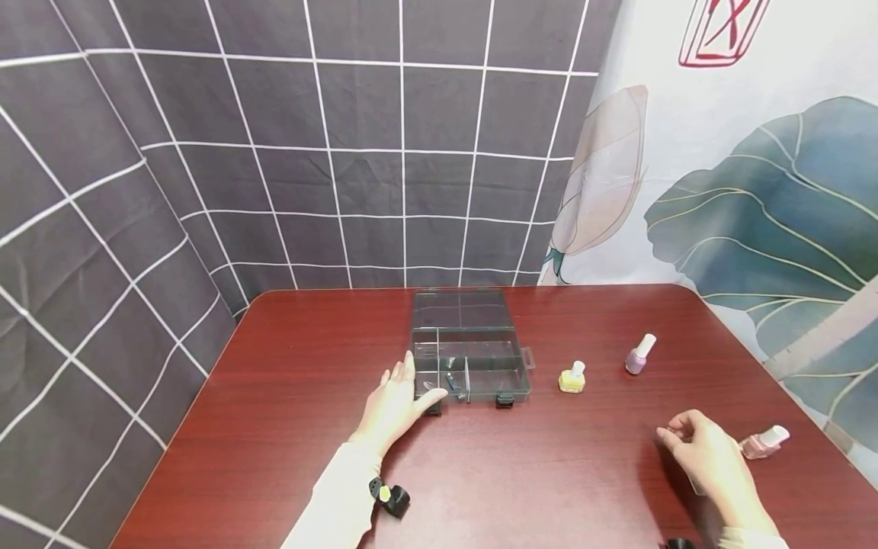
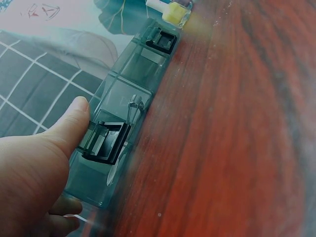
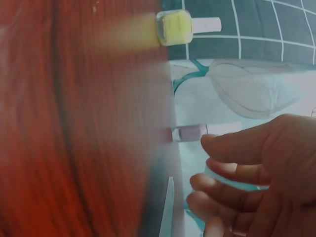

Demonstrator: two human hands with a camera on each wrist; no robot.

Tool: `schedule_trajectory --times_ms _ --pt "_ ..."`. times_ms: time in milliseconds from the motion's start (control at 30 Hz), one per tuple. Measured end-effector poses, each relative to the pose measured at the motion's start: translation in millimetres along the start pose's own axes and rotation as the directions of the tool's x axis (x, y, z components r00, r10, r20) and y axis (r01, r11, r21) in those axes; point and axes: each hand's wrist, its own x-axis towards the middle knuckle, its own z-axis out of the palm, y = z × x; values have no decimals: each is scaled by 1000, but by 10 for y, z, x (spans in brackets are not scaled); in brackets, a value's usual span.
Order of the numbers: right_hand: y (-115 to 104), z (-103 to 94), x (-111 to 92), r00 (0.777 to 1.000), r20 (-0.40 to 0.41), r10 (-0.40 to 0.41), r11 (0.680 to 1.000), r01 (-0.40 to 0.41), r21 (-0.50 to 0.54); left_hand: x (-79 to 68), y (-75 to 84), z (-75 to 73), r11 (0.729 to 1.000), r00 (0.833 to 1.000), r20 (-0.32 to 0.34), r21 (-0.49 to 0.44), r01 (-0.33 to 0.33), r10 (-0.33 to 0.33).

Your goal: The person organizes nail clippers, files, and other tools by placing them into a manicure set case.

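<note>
**Obs.: box under left hand, right hand empty**

Lower right: right hand (image 1: 709,457), fingers loosely curved, thumb apart, nothing visible in grasp; a pale flat piece (image 3: 168,210) pokes out beneath, identity unclear. Pink bottle (image 1: 761,442) just beside it.

Lower centre: left hand (image 1: 392,404) spread around the near-left corner of the clear divided box (image 1: 495,376), thumb over front edge, fingers along side; probably steadying it.

Small metal items (image 1: 450,381) in a front compartment; dividers presumably keep them apart.

Right of centre: yellow bottle (image 1: 572,378), then lilac bottle (image 1: 638,357), tilted.

Farthest: lid (image 1: 463,309) laid back, giving access.
</note>
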Motion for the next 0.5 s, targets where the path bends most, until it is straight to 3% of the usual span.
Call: schedule_trajectory --times_ms 233,500 --pt "68 -22 12 988 102 114 993 -112 -24 7 -3 -21 1000 1000 9 -5 -3 3" --pt "111 -49 -4 970 178 163 987 -160 -30 7 4 -5 1000 1000 7 -13 -3 3"
